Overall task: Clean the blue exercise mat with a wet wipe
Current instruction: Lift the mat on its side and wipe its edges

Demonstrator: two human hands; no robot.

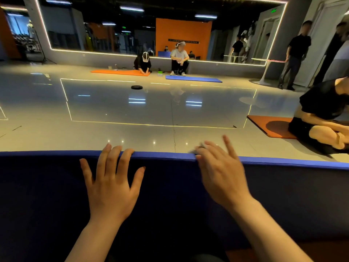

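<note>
The blue exercise mat [283, 195] fills the near part of the view, a thick foam slab with a matte, dark surface and a brighter blue far edge running straight from left to right. The left hand [111, 186] lies flat on it, fingers spread and straight, their tips reaching over the far edge. The right hand [222, 174] is blurred at that same edge, just right of the left one; its forefinger and thumb seem to pinch a small pale wet wipe [200, 147] against the rim, while the other fingers stick up loosely. Beyond the edge the glossy tiled floor [122, 108] lies wide, pale and reflective, showing ceiling lights and a lit rectangle. On the right, near, a seated person in black [321, 118] rests on an orange mat [268, 127]. Farther out a flat, round black disc [136, 87] lies on the floor. At the far wall an orange mat [120, 72] and a blue mat [193, 79] lie before a long mirror [132, 31] framed with a light strip, with people kneeling, sitting and standing nearby.
</note>
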